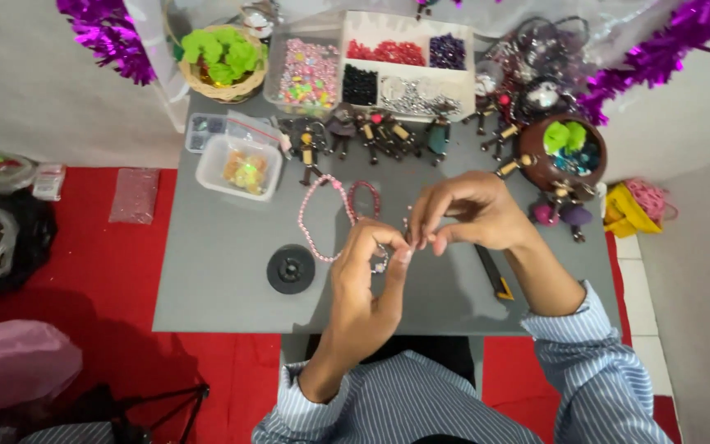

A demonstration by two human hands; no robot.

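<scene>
Over the small grey table (223, 288), both hands raised and meeting at the fingertips. Left hand (365, 284) with fingers curled shut, thumb and forefinger pinching a small pale beaded piece (381, 263), possibly a short strand with a charm, too small and blurred to tell for sure. Right hand (466, 212) bent over from above, fingertips pressed together just beside the left ones, closed on the same piece or on something fine running from it; which of the two, not clear. Piece held above the tabletop, near the middle, between the two hands. Just beyond the left hand, lying flat on the table, a pink bead bracelet (322, 218) and a smaller dark red bracelet (365, 197), touching each other. Near the left hand, a black round spool (290, 269). By the right forearm, a dark tool with a yellow tip (495, 275). Further back, a divided white tray of beads (408, 62), a row of small figurines (371, 131) and a clear tub (240, 168).
</scene>
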